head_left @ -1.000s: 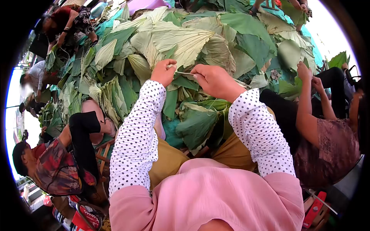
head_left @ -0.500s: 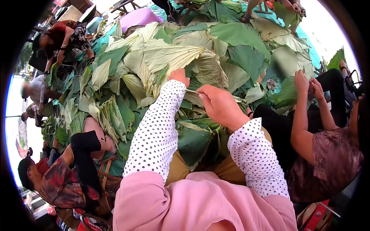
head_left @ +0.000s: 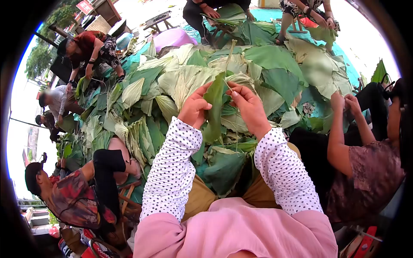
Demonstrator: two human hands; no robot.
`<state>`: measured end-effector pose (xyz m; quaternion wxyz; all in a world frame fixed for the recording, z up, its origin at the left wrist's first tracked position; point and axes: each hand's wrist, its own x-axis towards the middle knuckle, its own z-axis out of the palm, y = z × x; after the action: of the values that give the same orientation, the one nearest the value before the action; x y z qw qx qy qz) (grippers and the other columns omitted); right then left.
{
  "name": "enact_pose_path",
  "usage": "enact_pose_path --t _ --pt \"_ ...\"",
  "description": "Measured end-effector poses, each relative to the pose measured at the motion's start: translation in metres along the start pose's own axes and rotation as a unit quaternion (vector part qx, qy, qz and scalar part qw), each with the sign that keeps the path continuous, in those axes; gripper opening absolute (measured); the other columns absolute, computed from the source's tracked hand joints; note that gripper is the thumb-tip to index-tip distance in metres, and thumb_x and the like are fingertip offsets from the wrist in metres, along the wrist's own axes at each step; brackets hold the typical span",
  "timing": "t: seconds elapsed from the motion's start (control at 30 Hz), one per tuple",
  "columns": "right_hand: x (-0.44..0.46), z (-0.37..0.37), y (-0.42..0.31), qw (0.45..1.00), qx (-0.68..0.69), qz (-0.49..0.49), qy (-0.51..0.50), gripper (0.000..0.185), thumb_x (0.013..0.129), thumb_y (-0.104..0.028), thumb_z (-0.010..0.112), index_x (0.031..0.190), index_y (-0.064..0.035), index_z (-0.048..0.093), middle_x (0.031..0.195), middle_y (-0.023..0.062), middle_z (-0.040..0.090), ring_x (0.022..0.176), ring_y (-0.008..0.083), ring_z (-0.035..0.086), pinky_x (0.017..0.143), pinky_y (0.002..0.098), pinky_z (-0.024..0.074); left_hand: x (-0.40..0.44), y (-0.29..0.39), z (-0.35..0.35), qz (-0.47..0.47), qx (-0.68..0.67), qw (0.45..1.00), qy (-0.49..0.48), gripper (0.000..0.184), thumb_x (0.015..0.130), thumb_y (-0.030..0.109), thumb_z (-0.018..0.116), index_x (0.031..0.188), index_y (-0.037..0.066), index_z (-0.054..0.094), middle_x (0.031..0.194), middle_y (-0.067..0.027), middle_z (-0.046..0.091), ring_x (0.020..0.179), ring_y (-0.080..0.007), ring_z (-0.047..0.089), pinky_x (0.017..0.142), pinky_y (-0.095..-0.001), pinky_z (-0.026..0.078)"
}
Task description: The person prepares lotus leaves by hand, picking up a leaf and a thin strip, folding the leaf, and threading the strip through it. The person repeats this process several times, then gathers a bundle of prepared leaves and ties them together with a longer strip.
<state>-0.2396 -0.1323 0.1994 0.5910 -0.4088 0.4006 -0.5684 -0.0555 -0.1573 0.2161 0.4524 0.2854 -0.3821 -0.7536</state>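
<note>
Green leaf stood upright between the two hands near the middle of the frame, its long axis running roughly up and down the picture. It lay against the left hand, whose fingers and thumb were closed on its left edge, so this hand was the nearer one. The right hand, just to the right of the leaf, pinched a thin pale strand between thumb and fingertips; whether that strand joined the leaf could not be told.

Directly below the hands, a darker folded leaf lay over the lap, filling the gap between the dotted sleeves. Beyond the fingers, the broad leaf pile spread across the upper middle, crowding the space behind the held leaf with dry, pale leaves and green ones.

Farther out, a seated person's hands were raised at the right of the frame, well apart from the wearer's own. Another person sat at lower left. More people bent over leaves at upper left and along the top, where a purple tub stood beyond the pile.
</note>
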Motion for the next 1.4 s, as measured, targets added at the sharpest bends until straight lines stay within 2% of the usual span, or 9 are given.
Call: enact_pose_path --t 0.1,0.27,0.37,0.47,0.53,0.93,1.1,1.17,1.4 --pt "-0.004 0.018 0.004 0.998 0.050 -0.010 -0.042 0.013 0.098 -0.009 0.051 0.106 -0.0024 0.059 0.126 0.0035 0.057 0.102 0.0080 0.055 0.086 0.0249 0.0455 -0.027 0.001 0.009 -0.010 0.108 0.994 0.027 0.065 0.074 0.003 0.050 0.138 -0.001 0.040 0.120 -0.0115 0.059 0.113 -0.0226 0.056 0.097 -0.0367 0.045" --pt "-0.006 0.036 0.022 0.973 -0.130 -0.117 -0.149 0.011 0.095 -0.003 0.053 0.104 0.0008 0.057 0.120 0.0080 0.061 0.097 0.0143 0.062 0.086 0.0283 0.0485 -0.035 0.021 -0.027 0.079 0.031 0.996 0.035 0.063 0.089 0.041 0.063 0.133 0.002 0.039 0.122 -0.0090 0.055 0.111 -0.0207 0.053 0.095 -0.0347 0.042" --pt "-0.009 0.051 0.029 0.952 -0.211 -0.142 -0.170 0.008 0.094 -0.003 0.055 0.100 0.0020 0.058 0.109 0.0118 0.065 0.095 0.0181 0.064 0.083 0.0306 0.0502 -0.045 0.036 -0.014 0.051 0.159 0.980 0.111 0.056 0.092 0.032 0.061 0.133 0.001 0.040 0.118 -0.0079 0.058 0.109 -0.0192 0.054 0.093 -0.0328 0.044" --pt "-0.002 0.056 0.036 0.952 -0.210 -0.166 -0.148 0.009 0.094 -0.007 0.057 0.094 0.0020 0.059 0.096 0.0086 0.066 0.085 0.0146 0.063 0.075 0.0291 0.0503 -0.033 0.030 -0.044 0.038 0.113 0.982 0.144 0.039 0.092 0.017 0.059 0.126 0.000 0.050 0.116 -0.0069 0.060 0.108 -0.0157 0.055 0.092 -0.0310 0.043" --pt "0.002 0.058 0.032 0.980 -0.162 -0.047 -0.101 0.014 0.093 -0.013 0.060 0.091 0.0008 0.060 0.077 0.0027 0.062 0.069 0.0090 0.057 0.062 0.0252 0.0462 -0.034 0.033 -0.046 0.037 0.105 0.975 0.193 0.027 0.090 0.008 0.056 0.116 0.000 0.059 0.108 -0.0063 0.063 0.099 -0.0141 0.058 0.086 -0.0291 0.046" --pt "0.000 0.053 0.022 0.979 -0.193 -0.027 -0.051 0.016 0.093 -0.016 0.061 0.089 -0.0011 0.060 0.065 -0.0040 0.052 0.058 0.0031 0.044 0.051 0.0214 0.0358 -0.032 0.019 -0.027 0.011 0.136 0.983 0.121 0.021 0.091 0.007 0.055 0.109 -0.001 0.060 0.097 -0.0037 0.066 0.082 -0.0103 0.061 0.073 -0.0262 0.050" --pt "0.004 0.056 0.021 0.985 -0.161 -0.004 -0.066 0.016 0.095 -0.016 0.059 0.085 -0.0037 0.059 0.062 -0.0036 0.052 0.054 0.0024 0.045 0.048 0.0197 0.0354 -0.029 0.002 -0.034 0.100 0.414 0.898 0.112 0.025 0.087 0.017 0.059 0.104 -0.002 0.058 0.093 -0.0147 0.062 0.088 -0.0169 0.057 0.079 -0.0323 0.046" --pt "0.005 0.054 0.024 0.990 -0.117 -0.013 -0.075 0.016 0.097 -0.017 0.057 0.086 -0.0050 0.057 0.064 -0.0032 0.052 0.055 0.0031 0.045 0.049 0.0197 0.0358 -0.026 -0.003 -0.038 0.065 0.322 0.942 0.066 0.027 0.089 0.013 0.060 0.112 0.000 0.057 0.096 -0.0018 0.061 0.088 -0.0081 0.052 0.079 -0.0274 0.044" --pt "0.005 0.051 0.015 0.993 -0.077 0.001 -0.089 0.016 0.098 -0.018 0.054 0.086 -0.0081 0.055 0.064 -0.0036 0.050 0.056 0.0045 0.042 0.052 0.0195 0.0345 -0.036 0.024 -0.019 -0.030 -0.008 0.996 0.081 0.021 0.096 0.022 0.055 0.108 0.006 0.061 0.091 0.0024 0.059 0.079 -0.0072 0.051 0.073 -0.0228 0.042"
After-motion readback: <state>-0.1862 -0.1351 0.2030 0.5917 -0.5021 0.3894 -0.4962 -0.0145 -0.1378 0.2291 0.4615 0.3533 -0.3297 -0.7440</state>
